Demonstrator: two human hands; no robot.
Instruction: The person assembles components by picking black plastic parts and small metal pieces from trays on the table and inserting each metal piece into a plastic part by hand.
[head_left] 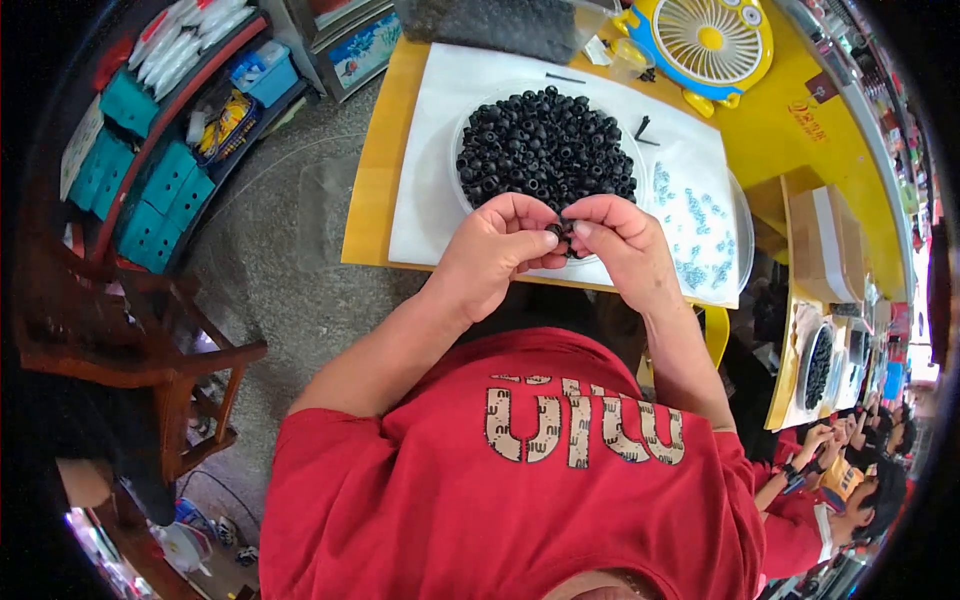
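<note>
My left hand (pixel 488 250) and my right hand (pixel 626 247) meet at the near rim of a round clear bowl (pixel 456 168). Between their fingertips is a small black bead-like piece (pixel 556 231), pinched from both sides; my fingers partly cover it. A heap of similar round black pieces (pixel 545 140), many with holes, fills the bowl. To the right, many small clear bluish pieces (pixel 696 225) lie scattered in a wide, shallow clear round tray (pixel 747 235).
White paper (pixel 428 150) covers the yellow table (pixel 368 190). Thin black sticks (pixel 643 130) lie beside the bowl. Behind stand a dark-filled clear container (pixel 500 25) and a yellow-blue fan (pixel 708 45). A wooden chair (pixel 170 365) is at left; people work at far right.
</note>
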